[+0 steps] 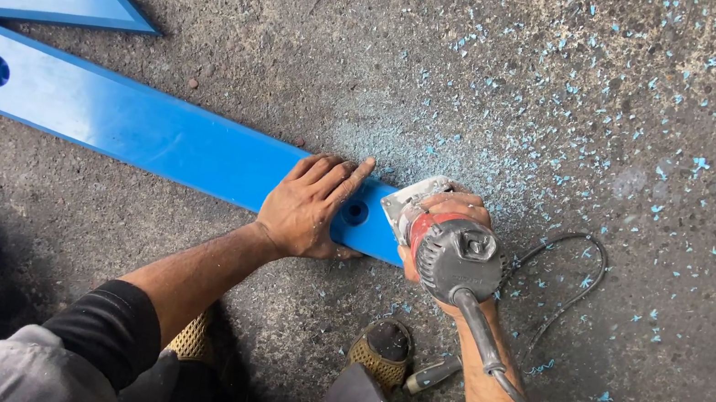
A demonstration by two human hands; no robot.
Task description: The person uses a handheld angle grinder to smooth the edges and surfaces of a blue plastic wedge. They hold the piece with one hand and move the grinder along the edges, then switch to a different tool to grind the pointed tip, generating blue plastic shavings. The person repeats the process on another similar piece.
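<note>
With the left hand (309, 208) pressed flat on the blue bar (137, 126) beside its hole (355, 212), the right hand (448, 213) grips the trimmer (453, 252) at the bar's end, apparently mid-trim and needing steady guiding along the edge.

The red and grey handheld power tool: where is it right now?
In the head view, the red and grey handheld power tool sits right of centre in the right hand, at the long blue plastic bar's right end.

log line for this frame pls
left hand: flat on blue bar | right hand: gripping power tool at bar end | floor: blue chips
</note>
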